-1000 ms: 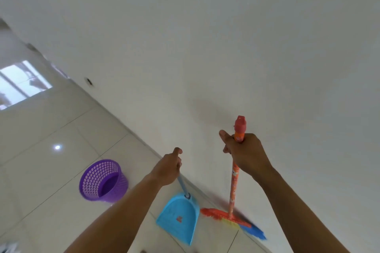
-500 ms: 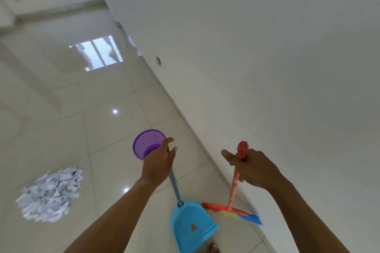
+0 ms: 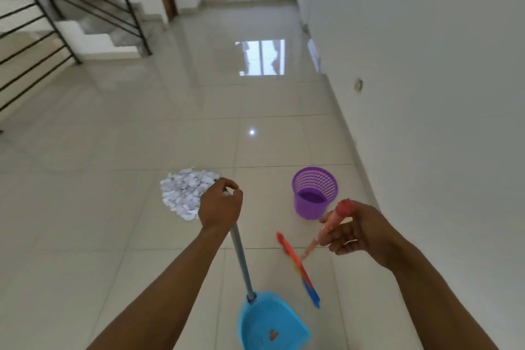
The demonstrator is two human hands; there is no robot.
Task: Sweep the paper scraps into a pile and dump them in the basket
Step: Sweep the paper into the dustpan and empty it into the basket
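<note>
A pile of white paper scraps (image 3: pixel 183 192) lies on the tiled floor, just left of my left hand (image 3: pixel 220 204). That hand grips the top of the grey handle of a blue dustpan (image 3: pixel 271 321), whose pan hangs low near the bottom edge. My right hand (image 3: pixel 356 228) holds the red-capped orange handle of a small broom; its multicoloured bristle head (image 3: pixel 298 267) points down between the two hands. A purple mesh basket (image 3: pixel 314 192) stands upright on the floor beyond my right hand, to the right of the scraps.
A white wall (image 3: pixel 426 93) runs along the right side, close to the basket. A staircase with black railings (image 3: pixel 56 22) rises at the far left. Glossy beige floor tiles (image 3: pixel 199 122) stretch ahead to a doorway at the back.
The view has swung left, away from the wall and out over the floor. The scrap pile and basket now lie ahead, and both hands still carry the dustpan and broom.
</note>
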